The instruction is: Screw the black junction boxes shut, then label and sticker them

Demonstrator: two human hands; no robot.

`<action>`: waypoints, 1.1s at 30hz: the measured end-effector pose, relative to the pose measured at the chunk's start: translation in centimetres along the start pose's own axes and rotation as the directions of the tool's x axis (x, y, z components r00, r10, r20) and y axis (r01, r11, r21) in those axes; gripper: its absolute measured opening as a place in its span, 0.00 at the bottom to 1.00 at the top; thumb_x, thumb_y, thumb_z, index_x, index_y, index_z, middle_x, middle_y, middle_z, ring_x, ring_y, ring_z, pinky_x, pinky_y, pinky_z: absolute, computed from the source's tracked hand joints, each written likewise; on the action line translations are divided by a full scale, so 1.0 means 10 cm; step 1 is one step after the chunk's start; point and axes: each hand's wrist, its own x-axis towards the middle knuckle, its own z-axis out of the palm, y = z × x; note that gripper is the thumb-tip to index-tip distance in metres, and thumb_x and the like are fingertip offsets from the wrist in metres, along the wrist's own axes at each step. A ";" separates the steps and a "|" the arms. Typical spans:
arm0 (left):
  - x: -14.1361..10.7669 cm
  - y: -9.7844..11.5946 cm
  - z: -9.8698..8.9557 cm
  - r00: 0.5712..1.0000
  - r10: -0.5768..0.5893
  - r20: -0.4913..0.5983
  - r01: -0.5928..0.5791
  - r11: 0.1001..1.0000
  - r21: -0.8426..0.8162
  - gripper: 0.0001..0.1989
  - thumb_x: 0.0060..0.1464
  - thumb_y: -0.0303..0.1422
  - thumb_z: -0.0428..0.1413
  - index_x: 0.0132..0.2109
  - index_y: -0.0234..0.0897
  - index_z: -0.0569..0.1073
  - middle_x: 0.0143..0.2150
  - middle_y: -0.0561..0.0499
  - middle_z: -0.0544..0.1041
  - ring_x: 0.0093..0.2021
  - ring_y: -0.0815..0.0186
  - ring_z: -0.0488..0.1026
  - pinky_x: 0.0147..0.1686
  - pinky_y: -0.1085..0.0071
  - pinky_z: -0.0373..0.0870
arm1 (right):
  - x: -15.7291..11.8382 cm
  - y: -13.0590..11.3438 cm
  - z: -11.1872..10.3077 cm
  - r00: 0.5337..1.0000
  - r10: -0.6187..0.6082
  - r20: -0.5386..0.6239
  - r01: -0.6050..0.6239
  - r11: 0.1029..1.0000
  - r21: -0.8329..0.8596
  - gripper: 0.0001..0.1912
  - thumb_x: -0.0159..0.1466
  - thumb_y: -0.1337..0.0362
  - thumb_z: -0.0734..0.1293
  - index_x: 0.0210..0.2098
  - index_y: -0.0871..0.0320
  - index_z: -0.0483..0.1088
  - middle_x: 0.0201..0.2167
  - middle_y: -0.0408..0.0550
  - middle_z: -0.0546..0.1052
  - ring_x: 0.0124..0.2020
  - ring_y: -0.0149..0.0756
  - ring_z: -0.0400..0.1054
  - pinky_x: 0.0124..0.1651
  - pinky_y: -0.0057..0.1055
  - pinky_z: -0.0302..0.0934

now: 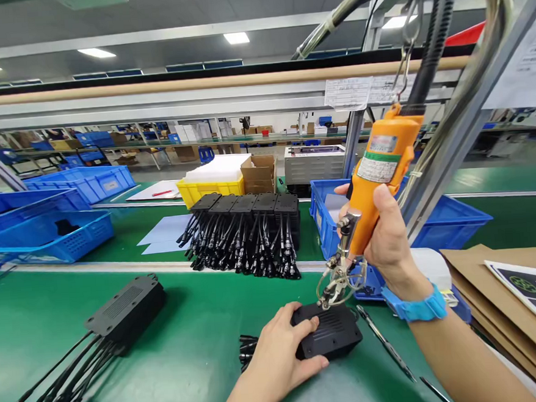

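My right hand (387,235) is wrapped around an orange electric screwdriver (376,169), which hangs from a hook and is tilted. Its tip, with a small metal fixture (340,278) and loops of clear tubing, meets the far edge of a black plastic box (332,334). My left hand (283,353) grips that box, thumb on the near side and fingers over the top. Black cable ends (248,351) stick out to the left of it. A blue band (415,304) circles my right wrist.
Another black box (126,306) with cables lies on the green bench at left. Behind stand several stacked boxes (245,205) with hanging cables. Blue bins (45,238) flank both sides. Tweezers (385,343) and cardboard sheets (499,295) lie at right, beside a slanted metal post (465,126).
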 end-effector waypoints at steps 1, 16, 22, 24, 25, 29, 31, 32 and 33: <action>0.00 0.00 0.00 1.000 -0.003 -0.005 0.003 1.000 -0.002 0.28 0.44 0.41 0.70 0.54 0.45 0.76 0.59 0.40 0.69 0.55 0.49 0.72 0.53 0.56 0.72 | 0.00 -0.03 0.01 1.000 0.009 0.000 -0.009 1.000 0.000 0.27 0.62 0.40 0.63 0.43 0.58 0.73 0.18 0.39 0.68 0.15 0.29 0.62 0.16 0.25 0.58; 0.00 0.05 0.04 1.000 -0.020 -0.022 0.021 0.998 0.063 0.29 0.43 0.41 0.70 0.54 0.45 0.77 0.59 0.38 0.70 0.53 0.49 0.74 0.53 0.56 0.72 | -0.02 -0.03 0.00 0.997 0.025 -0.069 -0.030 0.997 -0.069 0.28 0.58 0.37 0.64 0.39 0.56 0.74 0.18 0.40 0.69 0.13 0.31 0.60 0.09 0.28 0.53; 0.00 0.03 0.07 0.999 -0.015 -0.044 0.018 0.997 0.073 0.29 0.42 0.41 0.70 0.53 0.46 0.77 0.59 0.39 0.71 0.53 0.49 0.74 0.51 0.56 0.73 | -0.03 0.03 0.00 0.999 0.009 -0.053 -0.013 0.998 -0.061 0.26 0.60 0.38 0.64 0.38 0.55 0.73 0.16 0.38 0.67 0.13 0.31 0.60 0.12 0.28 0.57; -0.01 0.02 0.08 0.999 -0.013 -0.049 0.016 0.998 0.064 0.29 0.42 0.41 0.70 0.53 0.46 0.77 0.59 0.39 0.71 0.53 0.49 0.74 0.51 0.56 0.73 | -0.05 0.06 0.00 0.998 -0.008 -0.058 0.004 0.997 -0.078 0.24 0.61 0.39 0.64 0.37 0.54 0.72 0.16 0.38 0.67 0.13 0.31 0.61 0.12 0.28 0.58; -0.01 0.01 0.08 0.999 -0.012 -0.048 0.015 0.998 0.059 0.29 0.42 0.41 0.70 0.53 0.46 0.77 0.59 0.39 0.71 0.53 0.49 0.74 0.52 0.56 0.73 | -0.07 0.08 0.00 0.998 -0.014 -0.058 0.009 0.997 -0.078 0.24 0.61 0.39 0.64 0.37 0.54 0.72 0.16 0.38 0.67 0.13 0.31 0.61 0.11 0.28 0.58; -0.01 0.01 0.10 0.999 -0.008 -0.046 0.010 0.999 0.049 0.31 0.41 0.42 0.71 0.54 0.44 0.77 0.59 0.38 0.70 0.53 0.48 0.74 0.53 0.55 0.72 | -0.12 0.13 -0.01 0.999 -0.002 -0.044 0.000 0.999 -0.052 0.26 0.60 0.37 0.64 0.38 0.55 0.70 0.18 0.38 0.68 0.10 0.29 0.58 0.08 0.27 0.54; -0.01 0.01 0.10 0.999 -0.008 -0.050 0.011 0.999 0.052 0.32 0.40 0.42 0.71 0.54 0.44 0.77 0.60 0.37 0.70 0.54 0.48 0.73 0.54 0.54 0.71 | -0.16 0.15 -0.02 0.999 -0.018 -0.050 0.016 0.999 -0.044 0.27 0.60 0.37 0.64 0.39 0.55 0.70 0.18 0.39 0.69 0.12 0.29 0.60 0.10 0.26 0.55; -0.01 0.01 0.10 0.999 -0.009 -0.050 0.012 0.998 0.054 0.32 0.40 0.42 0.71 0.54 0.44 0.77 0.59 0.37 0.70 0.54 0.48 0.73 0.54 0.54 0.71 | -0.18 0.16 -0.02 0.998 -0.031 -0.052 0.029 0.999 -0.040 0.27 0.60 0.38 0.64 0.39 0.56 0.70 0.18 0.39 0.69 0.13 0.29 0.61 0.12 0.25 0.56; -0.01 0.02 0.10 0.999 -0.011 -0.052 0.014 0.998 0.057 0.32 0.40 0.42 0.71 0.54 0.44 0.77 0.59 0.37 0.71 0.54 0.47 0.74 0.54 0.54 0.71 | -0.20 0.15 -0.02 0.998 -0.042 -0.054 0.040 0.999 -0.033 0.26 0.60 0.38 0.63 0.39 0.56 0.70 0.18 0.39 0.68 0.14 0.29 0.61 0.13 0.25 0.55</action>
